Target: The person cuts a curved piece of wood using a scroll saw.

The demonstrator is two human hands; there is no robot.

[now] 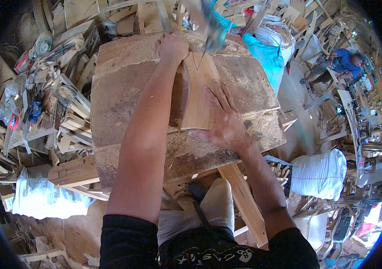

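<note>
A flat wooden board [200, 96] with curved sides and pencil lines lies on the dusty worktable [132, 89]. My right hand [224, 119] lies on its near right part, fingers spread and thumb along the near edge. Beside the far left corner, my left hand [173, 46] is closed, its fingers curled; what they grip, if anything, is hidden. A thin upright blade [206, 45] meets the board's far end, below a blurred blue-grey machine part [215, 31].
Sawdust coats the worktable. Wood offcuts [76, 116] pile up on the left, with a plastic bottle [13, 112] and a grinder [43, 44]. Blue and white sacks [267, 60] stand at the far right, and a white sack [318, 175] nearer. A seated person [350, 62] is beyond.
</note>
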